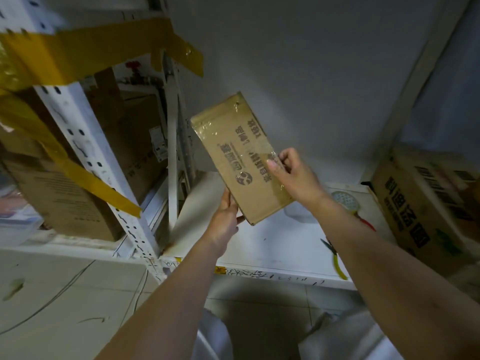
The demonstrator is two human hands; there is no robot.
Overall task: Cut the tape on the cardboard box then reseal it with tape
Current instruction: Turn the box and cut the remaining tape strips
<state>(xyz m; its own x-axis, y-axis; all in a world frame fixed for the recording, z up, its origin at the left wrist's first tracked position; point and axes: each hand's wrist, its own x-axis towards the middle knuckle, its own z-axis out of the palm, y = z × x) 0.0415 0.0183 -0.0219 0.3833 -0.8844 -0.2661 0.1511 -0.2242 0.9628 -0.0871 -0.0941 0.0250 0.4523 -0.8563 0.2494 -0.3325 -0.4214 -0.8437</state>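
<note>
We steady the cardboard box point(240, 162) in our left hand point(226, 214) grip at 7 o'clock; right hand point(292, 172) pinches clear tape point(262, 152) — smooth it flat.

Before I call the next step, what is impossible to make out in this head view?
- Underside of the cardboard box: faces away from the camera.
- Left hand fingers: behind the box.
- Tape roll: partly hidden by the right forearm.
- Yellow-handled tool: partly hidden by the forearm, blurred.

The left hand point(225, 216) fingers lie hidden behind the cardboard box point(240, 157).
</note>
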